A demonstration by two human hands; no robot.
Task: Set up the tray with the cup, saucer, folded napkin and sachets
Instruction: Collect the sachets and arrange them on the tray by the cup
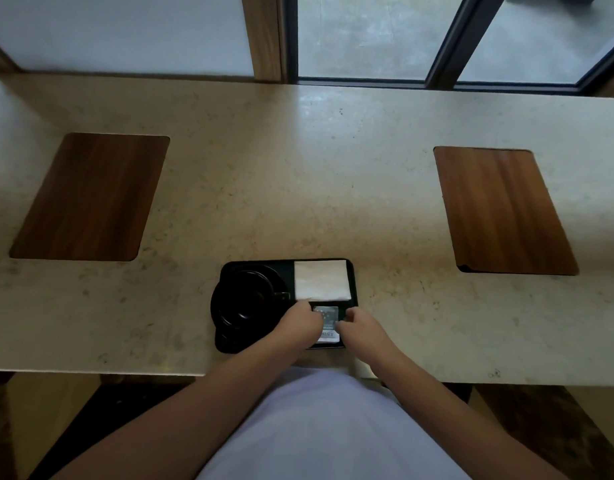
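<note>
Both hands, left point(304, 322) and right point(359, 323), pinch the sachets point(328, 320) on the tray point(350, 268); a careless nudge could skew the napkin point(322, 280).

A long beige speckled stone table point(298, 168) carries three things — a dark wood-grain rectangular placemat point(91, 197) at the far left, a matching brown wooden placemat point(503, 209) at the far right, and a black rectangular tray point(354, 271) at the near edge, between them.
</note>
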